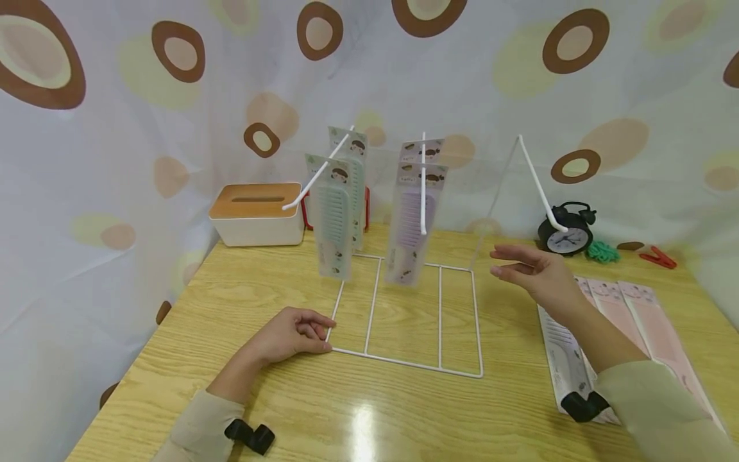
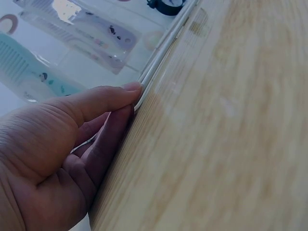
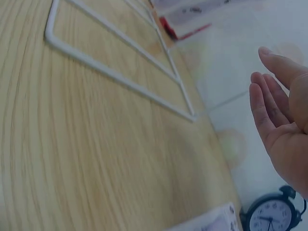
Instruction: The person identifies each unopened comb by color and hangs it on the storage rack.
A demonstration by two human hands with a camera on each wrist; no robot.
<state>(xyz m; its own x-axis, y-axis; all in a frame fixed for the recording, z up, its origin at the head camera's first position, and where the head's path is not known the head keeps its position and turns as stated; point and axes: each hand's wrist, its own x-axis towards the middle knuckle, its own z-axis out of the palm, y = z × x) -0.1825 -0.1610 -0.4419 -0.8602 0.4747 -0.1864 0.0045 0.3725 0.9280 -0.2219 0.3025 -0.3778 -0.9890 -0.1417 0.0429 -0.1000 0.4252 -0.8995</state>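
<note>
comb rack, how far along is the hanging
Done: two green packaged combs hang on the left hook, two purple ones on the middle hook. In hand: nothing; the left hand grips the wire rack at its base corner, and the right hand hovers open, empty. Left: the right hook is bare, and pink packaged combs lie on the table.

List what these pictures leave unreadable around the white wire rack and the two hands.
- Print on the hanging packaged combs: too small, head view.
- Black alarm clock: the white wire rack's right hook crosses it.
- Left hand: fingertips tucked away, left wrist view.
- Right hand: cut off by the edge, right wrist view.
</note>
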